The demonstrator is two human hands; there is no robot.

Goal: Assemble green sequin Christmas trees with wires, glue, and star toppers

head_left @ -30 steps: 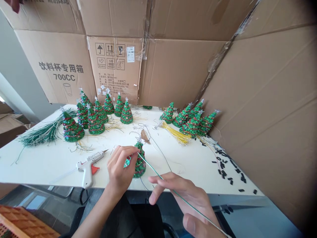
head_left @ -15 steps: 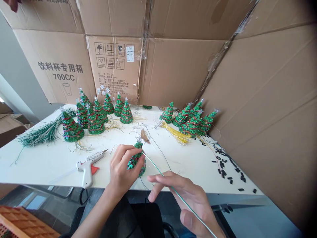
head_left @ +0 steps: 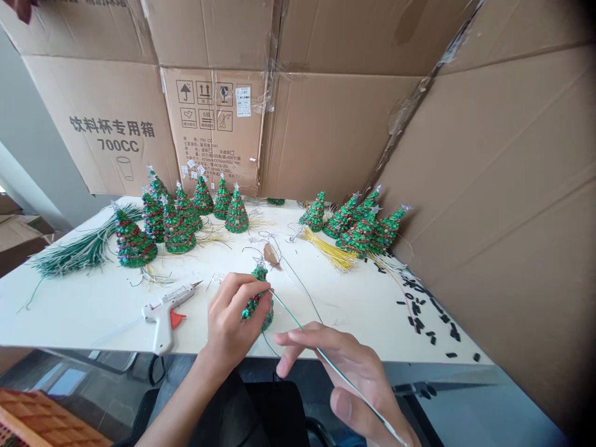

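Observation:
My left hand [head_left: 233, 323] is wrapped round a small green sequinned tree [head_left: 257, 298] with red trim and a silver star, at the near edge of the white table [head_left: 93, 304]. A thin green wire [head_left: 298, 326] runs from the tree's side down to my right hand [head_left: 347, 379], which pinches it between thumb and fingers below the table edge. The wire's tail leaves the frame at the bottom right.
A white glue gun [head_left: 165, 310] lies left of my left hand. Finished trees stand in a group [head_left: 177, 214] at the back left and lie in another [head_left: 358, 226] at the back right. Green wires [head_left: 74, 251], yellow wires [head_left: 328, 248], black bits [head_left: 428, 316] and cardboard boxes [head_left: 326, 124] surround them.
My left hand has closed further round the tree, turning it. My right hand has slid slightly left and up along the wire.

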